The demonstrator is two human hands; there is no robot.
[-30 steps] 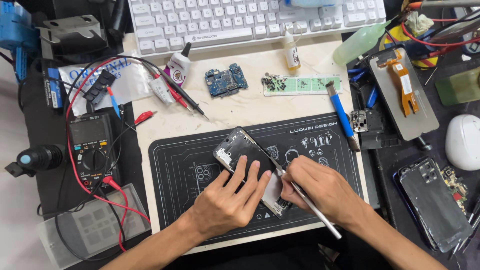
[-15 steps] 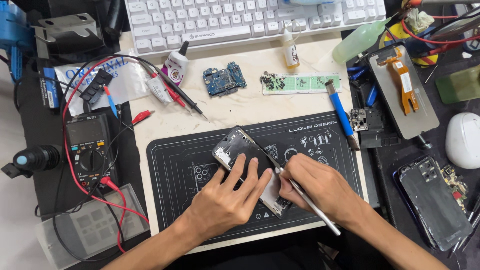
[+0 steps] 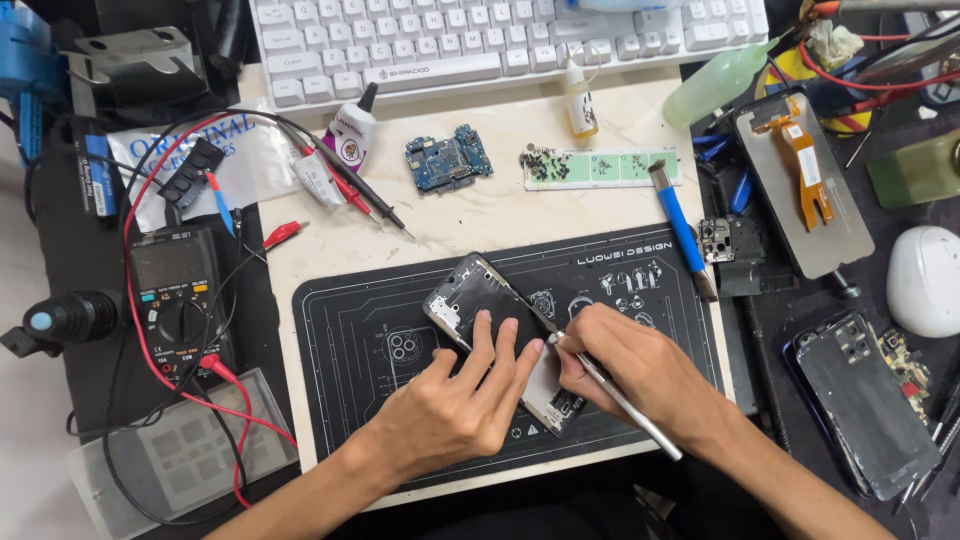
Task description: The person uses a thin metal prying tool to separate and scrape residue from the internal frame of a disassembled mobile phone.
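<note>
An opened phone body (image 3: pixel 463 296) with its insides exposed lies slanted on a black work mat (image 3: pixel 350 330). My left hand (image 3: pixel 458 405) rests on the phone's middle, fingers spread and pressing it down. My right hand (image 3: pixel 630 372) holds a thin metal tool (image 3: pixel 625 400) like a pen, its tip touching the phone's right edge close to my left fingertips. The phone's lower end (image 3: pixel 555 405) shows between the two hands.
A white keyboard (image 3: pixel 480 40) lies at the back. A blue circuit board (image 3: pixel 448 160), a green strip of small parts (image 3: pixel 600 166), small bottles and a blue-handled tool (image 3: pixel 680 225) sit behind the mat. A multimeter (image 3: pixel 175 300) with red leads is left; phone parts and a mouse (image 3: pixel 925 280) right.
Hardly anything differs: both hands stay on the phone, and the tool tip has shifted only slightly along the phone's edge.
</note>
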